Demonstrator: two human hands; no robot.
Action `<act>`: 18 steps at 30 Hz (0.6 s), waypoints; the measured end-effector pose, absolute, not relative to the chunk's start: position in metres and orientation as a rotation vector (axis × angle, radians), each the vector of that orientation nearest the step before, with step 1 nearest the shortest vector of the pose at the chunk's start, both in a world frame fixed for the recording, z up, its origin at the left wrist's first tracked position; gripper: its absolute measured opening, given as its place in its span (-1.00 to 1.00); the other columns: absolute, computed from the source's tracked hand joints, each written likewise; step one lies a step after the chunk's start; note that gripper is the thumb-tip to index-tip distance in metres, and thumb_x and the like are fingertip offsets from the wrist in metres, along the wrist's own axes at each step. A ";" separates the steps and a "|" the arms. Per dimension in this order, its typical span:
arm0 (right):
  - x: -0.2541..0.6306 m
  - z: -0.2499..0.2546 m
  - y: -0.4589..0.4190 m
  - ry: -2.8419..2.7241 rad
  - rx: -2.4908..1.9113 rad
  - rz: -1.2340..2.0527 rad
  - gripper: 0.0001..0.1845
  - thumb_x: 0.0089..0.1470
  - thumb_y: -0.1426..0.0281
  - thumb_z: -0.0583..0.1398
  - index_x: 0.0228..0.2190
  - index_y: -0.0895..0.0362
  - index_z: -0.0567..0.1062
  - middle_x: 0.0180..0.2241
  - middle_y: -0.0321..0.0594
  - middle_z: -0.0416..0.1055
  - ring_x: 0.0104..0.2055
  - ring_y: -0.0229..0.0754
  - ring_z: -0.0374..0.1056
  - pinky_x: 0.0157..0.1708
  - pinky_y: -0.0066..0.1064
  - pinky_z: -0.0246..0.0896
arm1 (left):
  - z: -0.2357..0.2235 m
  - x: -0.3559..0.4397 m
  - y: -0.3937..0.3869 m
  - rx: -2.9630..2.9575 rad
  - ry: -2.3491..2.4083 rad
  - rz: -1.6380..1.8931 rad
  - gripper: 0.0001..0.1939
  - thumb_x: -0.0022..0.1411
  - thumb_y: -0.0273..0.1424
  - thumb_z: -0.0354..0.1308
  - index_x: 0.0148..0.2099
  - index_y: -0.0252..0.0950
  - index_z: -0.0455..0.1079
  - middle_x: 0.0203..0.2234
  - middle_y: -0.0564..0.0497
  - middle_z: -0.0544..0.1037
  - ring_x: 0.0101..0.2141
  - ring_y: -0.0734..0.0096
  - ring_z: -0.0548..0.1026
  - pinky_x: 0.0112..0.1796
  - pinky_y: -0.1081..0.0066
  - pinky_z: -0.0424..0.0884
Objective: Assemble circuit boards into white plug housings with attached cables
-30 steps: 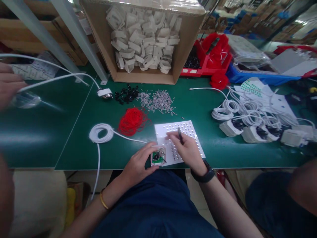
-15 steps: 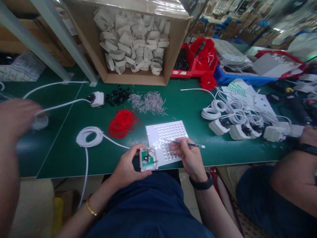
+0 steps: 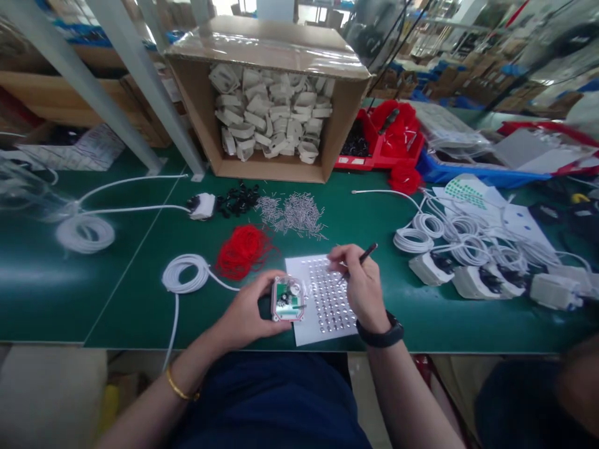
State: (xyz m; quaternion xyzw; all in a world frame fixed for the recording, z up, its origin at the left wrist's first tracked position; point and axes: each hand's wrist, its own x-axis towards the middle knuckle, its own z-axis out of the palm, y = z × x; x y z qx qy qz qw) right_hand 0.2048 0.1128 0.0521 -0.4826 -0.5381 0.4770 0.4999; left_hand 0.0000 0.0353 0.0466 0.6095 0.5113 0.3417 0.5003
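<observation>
Broadly, a green bench (image 3: 135, 324) spans the view, and near its front edge lies a white sheet (image 3: 303, 335), its rows of shiny dots running away from the body at a slight slant. This sheet sits between the hands, and that relation seems to matter most: the right hand (image 3: 364, 280) is over its right side, nearer the dots, while the left hand (image 3: 253, 310) stays to its left. Smaller, the open casing (image 3: 287, 300) is clamped in the left hand, fingers at the far edge and thumb along the near one; it overlaps the sheet's left border in view, though whether it touches cannot be told. Slimmer again, a dark pen-like tool (image 3: 369, 252) is gripped in the right hand, its long axis slanting from upper right down toward the dots; its lower tip is unclear.
</observation>
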 end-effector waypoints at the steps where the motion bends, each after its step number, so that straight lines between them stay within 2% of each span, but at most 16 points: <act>1: 0.204 0.056 0.120 -1.407 -1.197 1.166 -0.66 0.20 0.18 0.03 -0.40 0.11 0.46 -0.49 -0.31 0.40 -0.51 -0.32 0.28 -0.48 -0.45 0.19 | 0.043 0.000 0.029 1.449 1.246 0.852 -0.33 -0.09 -0.42 0.35 0.08 -0.23 0.18 0.00 -0.08 0.42 0.01 0.24 0.40 0.04 0.28 0.34; 3: 0.196 0.063 0.138 -1.673 -1.254 1.123 -0.79 0.14 0.27 0.13 -0.37 0.11 0.50 -0.53 -0.33 0.42 -0.53 -0.31 0.28 -0.48 -0.45 0.17 | 0.037 0.001 0.017 1.454 1.290 0.851 -0.33 -0.09 -0.45 0.34 0.09 -0.23 0.18 0.01 -0.09 0.42 0.02 0.22 0.39 0.05 0.25 0.32; 5: 0.176 0.068 0.163 -1.956 -1.280 0.984 -0.87 0.07 0.35 0.19 -0.37 0.11 0.54 -0.44 -0.28 0.51 -0.41 -0.24 0.38 -0.36 -0.41 0.23 | 0.034 0.003 0.010 1.526 1.347 0.810 -0.32 -0.09 -0.44 0.34 0.10 -0.21 0.21 0.02 -0.08 0.41 0.03 0.19 0.38 0.07 0.22 0.29; 8: 0.131 0.068 0.202 -2.293 -1.292 0.758 -0.83 0.10 0.43 0.15 -0.30 0.08 0.56 -0.25 -0.23 0.55 -0.22 -0.18 0.43 -0.17 -0.37 0.25 | 0.033 0.006 0.008 1.609 1.372 0.791 -0.29 -0.10 -0.41 0.35 0.12 -0.20 0.21 0.03 -0.06 0.41 0.04 0.18 0.37 0.08 0.23 0.27; 10: 0.098 0.066 0.225 -2.400 -1.309 0.653 -0.79 0.13 0.46 0.12 -0.27 0.09 0.56 -0.20 -0.20 0.54 -0.12 -0.15 0.41 -0.10 -0.37 0.22 | 0.035 0.006 0.009 1.606 1.359 0.805 -0.28 -0.12 -0.40 0.36 0.11 -0.20 0.21 0.02 -0.06 0.42 0.03 0.20 0.37 0.07 0.26 0.28; 18: 0.022 0.046 0.259 -2.536 -1.418 0.490 -0.84 0.04 0.41 0.24 -0.27 0.12 0.52 -0.15 -0.08 0.47 -0.13 -0.10 0.40 -0.22 -0.38 0.22 | 0.036 0.000 0.011 1.578 1.313 0.824 -0.27 -0.18 -0.32 0.40 0.08 -0.22 0.25 -0.01 -0.06 0.43 -0.02 0.20 0.40 0.03 0.30 0.30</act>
